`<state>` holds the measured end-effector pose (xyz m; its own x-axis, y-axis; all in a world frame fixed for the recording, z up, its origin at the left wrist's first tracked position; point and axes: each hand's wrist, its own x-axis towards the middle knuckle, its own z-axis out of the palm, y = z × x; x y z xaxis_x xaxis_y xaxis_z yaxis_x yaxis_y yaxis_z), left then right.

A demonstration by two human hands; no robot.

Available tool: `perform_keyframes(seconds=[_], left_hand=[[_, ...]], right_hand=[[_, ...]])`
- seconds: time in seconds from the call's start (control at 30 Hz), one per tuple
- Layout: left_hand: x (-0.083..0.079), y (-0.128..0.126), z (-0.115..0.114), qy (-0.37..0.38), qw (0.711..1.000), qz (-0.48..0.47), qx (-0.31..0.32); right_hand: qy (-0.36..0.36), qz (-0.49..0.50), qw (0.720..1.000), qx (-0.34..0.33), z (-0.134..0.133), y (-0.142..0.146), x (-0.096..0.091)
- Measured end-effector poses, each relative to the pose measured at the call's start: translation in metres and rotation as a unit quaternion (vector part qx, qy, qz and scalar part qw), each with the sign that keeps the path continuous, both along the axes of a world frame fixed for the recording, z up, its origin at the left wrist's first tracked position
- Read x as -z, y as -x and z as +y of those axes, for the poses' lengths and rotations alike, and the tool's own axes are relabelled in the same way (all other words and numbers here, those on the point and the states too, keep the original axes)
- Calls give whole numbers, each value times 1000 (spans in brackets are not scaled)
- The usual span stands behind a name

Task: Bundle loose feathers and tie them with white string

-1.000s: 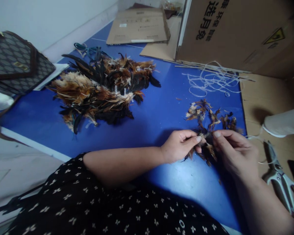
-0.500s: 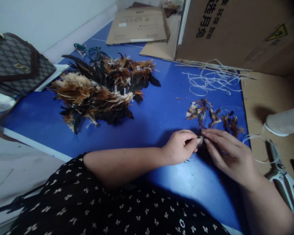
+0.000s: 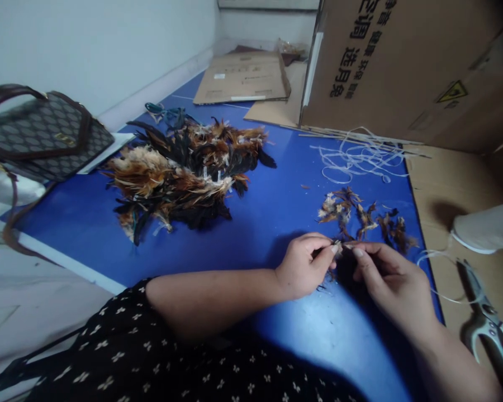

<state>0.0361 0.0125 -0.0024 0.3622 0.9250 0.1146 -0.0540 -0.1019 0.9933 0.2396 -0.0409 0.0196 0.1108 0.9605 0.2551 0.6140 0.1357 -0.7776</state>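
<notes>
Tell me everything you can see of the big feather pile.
The big feather pile lies spread and ragged-edged on the blue table. It looks soft and layered, in rusty brown, cream and black. A few small whitish strips show within it. Teal loops lie behind it. Neither the left hand nor the right hand touches it.

Large carton (image 3: pixel 406 67), upper right of the frame: black Chinese characters run down its face in two slanting columns. Larger column (image 3: pixel 342 56): 调, 选月兔 legible, with the character above 调 cut by the frame edge. Smaller column (image 3: pixel 364 58): 健康, 环保, 智能 legible, its topmost characters partly cut off. Further right, same face: yellow triangular warning sign (image 3: pixel 452 92), black border and pictogram; marking beneath not legible. Flat cardboard (image 3: pixel 238 61), upper centre: white label (image 3: pixel 219 76) and faint print, both too small to read.
</notes>
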Motion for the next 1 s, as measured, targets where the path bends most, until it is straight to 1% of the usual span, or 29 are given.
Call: perform_keyframes(seconds=[0.07,0.1,0.2,0.27,0.33,0.37,0.43,0.53,0.6,0.77,0.9,1.0], left_hand=[[0,0,0,-9,1000,-3,-5],[1,0,1,-9,1000,-7,-9],[2,-1,2,-4,999,-25,-29],[3,-2,3,-5,998,-37,-48],[2,-3,3,10,997,-53,-53],[1,-3,3,31,996,-63,-47],[-3,-3,0,104,991,-86,-6],[-9,-3,-4,224,967,-105,56],[-12,-3,-6,259,958,-108,65],[-14,-3,-7,272,953,-111,74],[-14,-2,-6,237,961,-112,89],[-13,-1,-7,238,960,-113,100]], right_hand=[[54,58,997,-9,-2,7,-3],[69,75,995,-5,-2,10,-5],[79,113,990,11,-3,14,-11],[77,135,988,13,-3,14,-13],[84,153,985,10,-3,13,-14],[90,162,983,7,-3,13,-14],[94,180,979,-2,-3,15,-15],[82,197,977,-6,-3,21,-14],[71,196,978,6,-3,25,-13],[52,191,980,26,-1,31,-11],[42,206,978,1,0,36,-15],[37,214,976,-9,-1,39,-16]])
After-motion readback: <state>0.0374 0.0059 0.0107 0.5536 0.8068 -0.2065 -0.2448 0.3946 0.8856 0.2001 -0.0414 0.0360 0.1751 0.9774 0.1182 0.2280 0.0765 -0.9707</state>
